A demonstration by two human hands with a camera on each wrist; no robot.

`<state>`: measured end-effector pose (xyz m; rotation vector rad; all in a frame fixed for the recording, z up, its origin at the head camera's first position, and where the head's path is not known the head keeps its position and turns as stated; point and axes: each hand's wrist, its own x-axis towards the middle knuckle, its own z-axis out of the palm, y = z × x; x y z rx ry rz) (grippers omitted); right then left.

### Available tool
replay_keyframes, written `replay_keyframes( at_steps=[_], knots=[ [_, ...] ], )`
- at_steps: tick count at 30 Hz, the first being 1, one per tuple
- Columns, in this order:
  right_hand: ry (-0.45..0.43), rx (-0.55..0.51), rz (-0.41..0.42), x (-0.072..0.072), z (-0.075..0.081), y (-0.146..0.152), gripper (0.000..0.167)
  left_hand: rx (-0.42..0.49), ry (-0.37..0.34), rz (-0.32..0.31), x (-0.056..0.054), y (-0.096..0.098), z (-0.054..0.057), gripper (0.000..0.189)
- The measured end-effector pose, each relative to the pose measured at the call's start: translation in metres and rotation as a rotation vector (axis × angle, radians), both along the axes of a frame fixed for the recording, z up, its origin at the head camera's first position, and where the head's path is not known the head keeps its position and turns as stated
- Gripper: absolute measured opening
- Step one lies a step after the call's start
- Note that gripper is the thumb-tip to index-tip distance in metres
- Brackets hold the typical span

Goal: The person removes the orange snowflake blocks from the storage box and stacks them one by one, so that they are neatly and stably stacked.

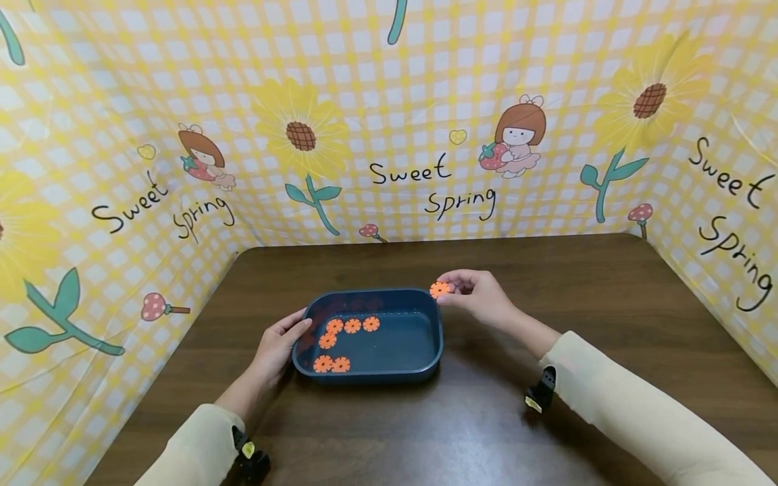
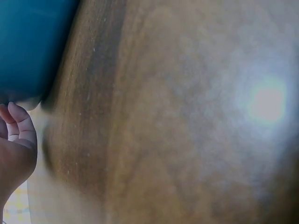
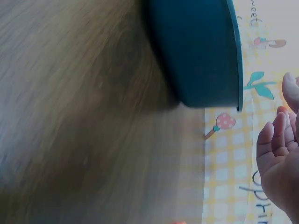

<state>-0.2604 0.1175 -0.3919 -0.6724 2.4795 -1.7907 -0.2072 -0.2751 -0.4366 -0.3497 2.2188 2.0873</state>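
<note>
A dark blue tray (image 1: 425,337) sits in the middle of the brown table (image 1: 486,432). Several orange flower-shaped discs (image 1: 352,326) lie inside it, toward its left side. My right hand (image 1: 471,293) pinches one more orange disc (image 1: 439,289) just above the tray's far right corner. My left hand (image 1: 281,341) rests against the tray's left rim with fingers laid along it. In the left wrist view the tray's outer wall (image 2: 28,46) shows above my fingers (image 2: 21,126). In the right wrist view the tray (image 3: 201,51) stands left of my curled fingers (image 3: 275,140).
A yellow checked cloth wall (image 1: 401,135) printed with sunflowers and "Sweet Spring" closes in the table at the back and on both sides. Bare tabletop lies in front of and to the right of the tray.
</note>
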Motion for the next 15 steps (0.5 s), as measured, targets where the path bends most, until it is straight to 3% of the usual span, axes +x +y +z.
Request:
replay_keyframes(
  at_steps=[7,15],
  knots=[
    [0.002,-0.032,-0.047,-0.004,-0.008,0.022,0.032,0.007,0.003,-0.016,0.002,0.000,0.000,0.060],
    [-0.001,0.009,-0.116,-0.008,-0.019,0.051,0.035,0.009,0.003,-0.017,0.001,-0.001,0.000,0.059]
  ],
)
